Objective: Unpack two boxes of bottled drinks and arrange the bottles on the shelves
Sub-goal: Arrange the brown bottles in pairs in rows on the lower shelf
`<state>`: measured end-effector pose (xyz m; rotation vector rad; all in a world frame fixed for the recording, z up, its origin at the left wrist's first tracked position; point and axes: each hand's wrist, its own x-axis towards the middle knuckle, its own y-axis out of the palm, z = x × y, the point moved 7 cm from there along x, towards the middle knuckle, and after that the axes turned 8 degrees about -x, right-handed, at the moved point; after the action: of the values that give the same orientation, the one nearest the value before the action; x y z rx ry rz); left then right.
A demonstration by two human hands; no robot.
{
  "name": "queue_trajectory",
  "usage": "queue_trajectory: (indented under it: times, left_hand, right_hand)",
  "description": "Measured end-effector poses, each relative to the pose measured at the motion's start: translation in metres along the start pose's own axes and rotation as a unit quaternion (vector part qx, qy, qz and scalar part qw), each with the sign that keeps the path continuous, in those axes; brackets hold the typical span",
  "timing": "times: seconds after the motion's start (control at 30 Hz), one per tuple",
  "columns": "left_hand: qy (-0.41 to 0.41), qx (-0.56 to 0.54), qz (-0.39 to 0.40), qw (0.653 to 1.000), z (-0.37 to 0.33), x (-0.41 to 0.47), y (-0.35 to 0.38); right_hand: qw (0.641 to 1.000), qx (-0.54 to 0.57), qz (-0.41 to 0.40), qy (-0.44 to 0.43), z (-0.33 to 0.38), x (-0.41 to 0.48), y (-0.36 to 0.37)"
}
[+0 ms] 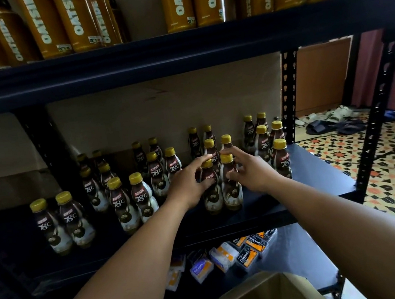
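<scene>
Several brown Kopiko 78°C bottles with yellow caps stand in paired rows on the dark middle shelf (320, 178). At the front of one row stand two bottles side by side. My left hand (190, 182) curls round the left one (212, 197). My right hand (249, 170) curls round the right one (232, 195). Both bottles are upright on the shelf. More pairs stand to the left (62, 219) and to the right (280, 158).
Tall gold Oatside cartons (88, 18) fill the shelf above. Small packs (245, 256) lie on the lowest shelf. An open cardboard box (261, 296) sits below my arms. Black shelf uprights (374, 126) stand at the right, with patterned floor tiles and sandals (333, 119) beyond.
</scene>
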<state>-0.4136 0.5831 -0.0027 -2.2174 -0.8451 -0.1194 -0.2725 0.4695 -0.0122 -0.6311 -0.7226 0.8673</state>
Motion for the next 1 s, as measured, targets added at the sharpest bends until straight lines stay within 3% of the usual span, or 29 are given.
queue_trajectory:
  times: [0.83,1.0]
  left_hand:
    - [0.008,0.002,0.049,0.999,0.002,0.009,-0.004]
    - [-0.005,-0.036,0.002,0.999,-0.006,0.019,-0.024]
  right_hand:
    - [0.997,-0.072,0.013,-0.016,0.006,-0.001,-0.007]
    - [0.999,-0.046,-0.013,-0.009,0.022,0.006,-0.033]
